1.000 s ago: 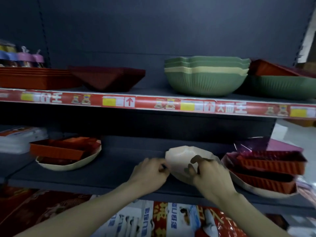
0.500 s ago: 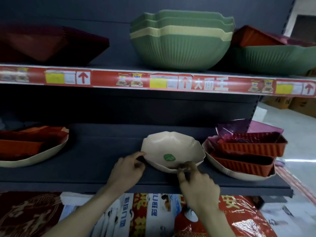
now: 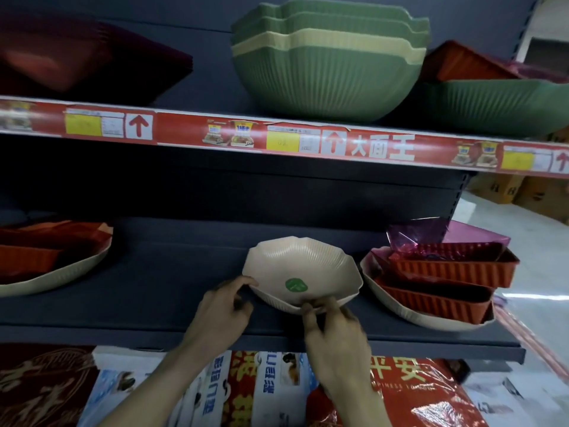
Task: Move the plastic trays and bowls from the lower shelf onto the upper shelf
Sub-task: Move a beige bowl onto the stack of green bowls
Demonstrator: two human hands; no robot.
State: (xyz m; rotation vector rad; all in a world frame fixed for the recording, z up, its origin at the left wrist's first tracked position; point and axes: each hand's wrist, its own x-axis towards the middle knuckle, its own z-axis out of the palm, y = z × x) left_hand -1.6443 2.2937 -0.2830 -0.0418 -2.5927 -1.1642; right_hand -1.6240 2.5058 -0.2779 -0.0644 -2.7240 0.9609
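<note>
A beige ribbed bowl with a green round sticker inside stands on the dark lower shelf, tipped slightly toward me. My left hand grips its left rim with curled fingers. My right hand pinches its near rim. On the upper shelf stands a stack of green and cream bowls. Red trays lie piled in a beige bowl at the right of the lower shelf.
A second beige bowl with red trays sits at the lower shelf's left. Dark red trays and a green bowl holding red trays stand on the upper shelf. Printed packets lie below. The aisle floor is at the right.
The bowl went from tilted on its edge to lying with its inside facing up. Both hands shifted to its near rim. My view moved closer and to the right.
</note>
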